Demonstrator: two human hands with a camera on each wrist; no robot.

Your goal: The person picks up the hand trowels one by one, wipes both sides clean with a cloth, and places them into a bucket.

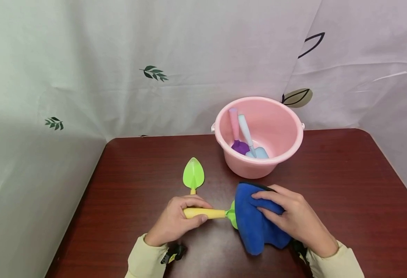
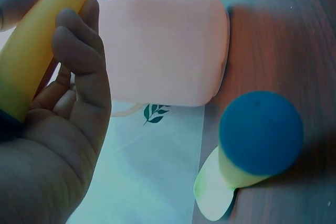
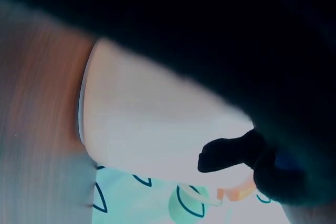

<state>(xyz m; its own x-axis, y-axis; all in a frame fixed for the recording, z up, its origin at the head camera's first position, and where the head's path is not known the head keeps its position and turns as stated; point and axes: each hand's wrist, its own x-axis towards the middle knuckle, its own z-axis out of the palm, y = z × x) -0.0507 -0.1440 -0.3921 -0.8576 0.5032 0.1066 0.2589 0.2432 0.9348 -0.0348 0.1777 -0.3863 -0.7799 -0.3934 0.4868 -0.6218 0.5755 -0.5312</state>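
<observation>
My left hand (image 1: 177,220) grips the yellow handle of a small garden trowel (image 1: 206,213), held sideways with its green head pointing right. A blue cloth (image 1: 253,220) lies over most of that green head, leaving only the edge by the handle showing. My right hand (image 1: 291,210) holds the cloth from above, fingers bent over its folds. Beyond the left hand, a second trowel (image 1: 193,173) with a pointed green blade lies on the table; its blue-ended handle (image 2: 261,132) shows in the left wrist view. Dark cloth (image 3: 210,35) covers much of the right wrist view.
A pink bucket (image 1: 253,168) stands at the back of the brown table (image 1: 127,185). Inside lean a purple spade with a pink handle (image 1: 235,125) and a light blue spade (image 1: 246,131). A pale curtain (image 1: 189,38) with leaf prints hangs behind.
</observation>
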